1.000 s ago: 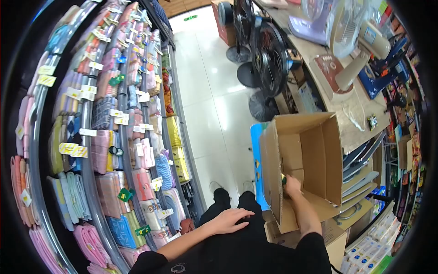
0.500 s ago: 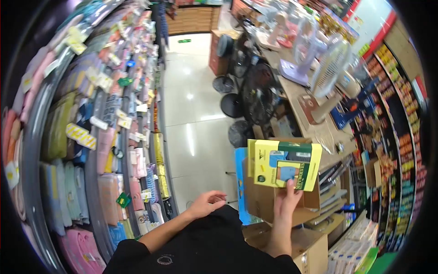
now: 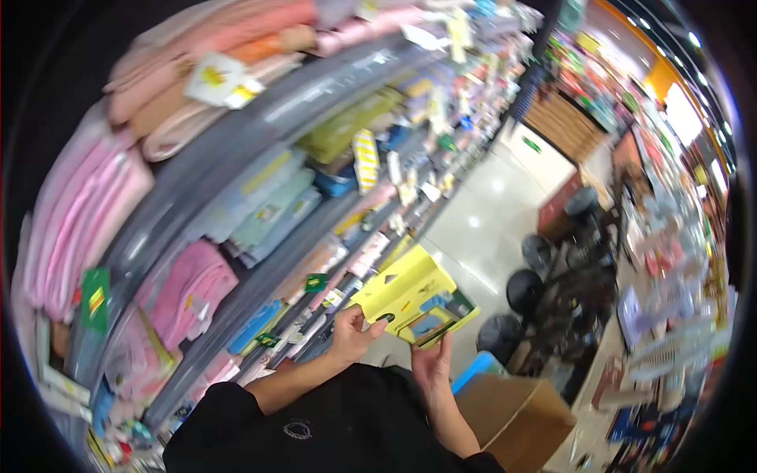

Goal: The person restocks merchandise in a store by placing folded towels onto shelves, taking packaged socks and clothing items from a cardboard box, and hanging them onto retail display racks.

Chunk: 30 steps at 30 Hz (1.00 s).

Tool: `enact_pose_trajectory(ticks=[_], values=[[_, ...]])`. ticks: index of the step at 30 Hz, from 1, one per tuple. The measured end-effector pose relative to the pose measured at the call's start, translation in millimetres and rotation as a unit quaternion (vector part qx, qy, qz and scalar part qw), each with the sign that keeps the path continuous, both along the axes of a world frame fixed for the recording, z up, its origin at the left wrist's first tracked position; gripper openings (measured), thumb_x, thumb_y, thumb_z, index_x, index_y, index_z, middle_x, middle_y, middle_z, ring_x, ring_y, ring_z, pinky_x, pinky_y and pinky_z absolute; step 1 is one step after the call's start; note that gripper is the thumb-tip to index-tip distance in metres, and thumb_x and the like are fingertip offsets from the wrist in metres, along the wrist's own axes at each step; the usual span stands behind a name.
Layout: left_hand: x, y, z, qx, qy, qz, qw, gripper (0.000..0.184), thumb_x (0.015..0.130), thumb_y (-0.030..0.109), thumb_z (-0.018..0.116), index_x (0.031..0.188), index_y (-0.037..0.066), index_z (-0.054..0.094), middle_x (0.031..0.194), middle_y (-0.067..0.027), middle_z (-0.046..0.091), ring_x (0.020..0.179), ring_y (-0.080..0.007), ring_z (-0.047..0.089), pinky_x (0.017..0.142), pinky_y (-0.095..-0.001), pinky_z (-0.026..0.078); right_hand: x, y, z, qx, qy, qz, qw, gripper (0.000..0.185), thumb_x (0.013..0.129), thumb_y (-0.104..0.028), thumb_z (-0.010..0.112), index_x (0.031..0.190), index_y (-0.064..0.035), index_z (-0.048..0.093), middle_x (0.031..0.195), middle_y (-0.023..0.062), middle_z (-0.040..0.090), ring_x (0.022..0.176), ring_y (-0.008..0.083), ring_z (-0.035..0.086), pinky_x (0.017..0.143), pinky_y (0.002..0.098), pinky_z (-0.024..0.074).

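Observation:
A flat yellow-and-green underwear box (image 3: 414, 284), with a picture of blue shorts on its front, is held up tilted in front of my chest. My left hand (image 3: 354, 335) grips its lower left side, the thumb lying on the yellow face. At the lower right edge, my right hand (image 3: 433, 364) pinches the box from below, its thumb on the front. The rear of the box and the fingers behind it are hidden.
Shelves of folded towels (image 3: 189, 292) with price tags run along the left. An open cardboard carton (image 3: 512, 418) stands at lower right. Beyond it are dark round fan parts (image 3: 524, 292) and a counter with table fans (image 3: 662, 347). A tiled aisle floor (image 3: 477, 225) lies ahead.
My view has swung left toward the towel shelves. The underwear box has moved leftward, away from above the carton, and tilted. My left hand, empty before, has taken hold of it too.

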<state>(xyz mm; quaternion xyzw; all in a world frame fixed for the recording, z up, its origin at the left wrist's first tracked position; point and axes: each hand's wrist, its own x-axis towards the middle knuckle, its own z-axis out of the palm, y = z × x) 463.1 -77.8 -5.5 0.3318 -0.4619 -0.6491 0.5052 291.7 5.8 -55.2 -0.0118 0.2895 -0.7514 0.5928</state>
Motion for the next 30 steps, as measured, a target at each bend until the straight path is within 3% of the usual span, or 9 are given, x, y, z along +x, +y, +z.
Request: enact_pose_trajectory(ticks=[2,4,7,11,17,19,20,23,30], values=[[16,-4,19,-0.06,-0.025,0.037,0.997,0.032,0.083,0.015,0.074,0.107,-0.005,0.066,0.107,-0.0089,0.068,0.098,-0.012,0.06,0.088,-0.0272,0.046,-8,-16,9,0.055,0.095,-0.016,0.994,0.065,0.094,-0.029,0.063,0.147,-0.0186,0.027,0.142,0.0066,0.043,0.126,0.0236,0.045,0.101,0.0419,0.0403],[41,0,22,-0.152,-0.193,0.049,0.968,0.038,0.081,0.016,0.074,0.114,-0.001,0.065,0.113,-0.0106,0.067,0.104,-0.0171,0.061,0.093,-0.0301,0.045,-21,-24,10,0.025,0.369,0.045,0.928,0.062,0.092,-0.021,0.063,0.143,-0.0029,0.033,0.142,0.0155,0.043,0.121,0.0268,0.049,0.101,0.0391,0.0393],[55,25,19,-0.185,-0.303,0.038,0.934,0.032,0.078,0.016,0.077,0.104,0.002,0.066,0.097,-0.0115,0.064,0.091,-0.0238,0.062,0.083,-0.0338,0.046,-34,-32,6,-0.091,0.506,0.174,0.84,0.067,0.08,-0.013,0.072,0.137,0.0021,0.04,0.133,0.0167,0.049,0.121,0.0252,0.048,0.102,0.0388,0.0394],[63,71,9,-0.208,-0.386,0.057,0.897,0.034,0.078,0.024,0.076,0.101,0.004,0.063,0.094,-0.0113,0.06,0.091,-0.0318,0.058,0.082,-0.0413,0.043,-23,-47,17,-0.166,0.53,0.337,0.76,0.045,0.076,-0.007,0.075,0.115,0.0037,0.054,0.105,0.0078,0.06,0.103,0.0181,0.056,0.092,0.0322,0.0434],[96,155,-3,-0.093,-0.443,0.09,0.887,0.04,0.086,0.026,0.069,0.12,0.006,0.06,0.109,-0.0102,0.061,0.104,-0.0299,0.057,0.092,-0.0427,0.04,10,-56,-31,-0.23,0.5,0.475,0.687,0.044,0.073,-0.005,0.078,0.111,0.0021,0.057,0.097,0.0063,0.062,0.093,0.0162,0.059,0.085,0.03,0.0466],[105,182,-20,-0.086,-0.46,0.152,0.87,0.042,0.087,0.027,0.068,0.122,0.006,0.058,0.114,-0.0116,0.06,0.108,-0.0315,0.056,0.096,-0.043,0.04,28,-48,-21,-0.313,0.584,0.463,0.589,0.042,0.072,-0.004,0.079,0.108,0.0014,0.059,0.098,0.0073,0.063,0.094,0.0153,0.06,0.085,0.0297,0.0472],[111,195,-22,-0.081,-0.464,0.168,0.866,0.042,0.087,0.027,0.068,0.122,0.006,0.058,0.114,-0.0116,0.06,0.108,-0.0315,0.056,0.096,-0.043,0.04,41,-32,28,-0.201,0.664,0.513,0.505,0.056,0.081,-0.03,0.073,0.117,0.0085,0.055,0.11,0.0311,0.06,0.103,0.0403,0.058,0.091,0.0457,0.0465],[135,234,-27,-0.057,-0.48,0.225,0.846,0.043,0.088,0.027,0.068,0.123,0.005,0.057,0.117,-0.0137,0.06,0.112,-0.0333,0.054,0.098,-0.0429,0.04,78,-21,9,-0.218,0.632,0.554,0.496,0.067,0.075,-0.029,0.079,0.118,0.0154,0.052,0.121,0.0355,0.053,0.115,0.0455,0.05,0.098,0.0488,0.0405],[213,340,-31,0.0,-0.461,0.376,0.804,0.041,0.087,0.029,0.07,0.116,0.003,0.057,0.111,-0.0172,0.06,0.105,-0.0366,0.056,0.09,-0.0442,0.044,203,38,-36,-0.375,0.652,0.507,0.42,0.044,0.076,-0.017,0.078,0.105,0.0101,0.059,0.094,0.0201,0.063,0.088,0.0255,0.058,0.08,0.0382,0.0478]])
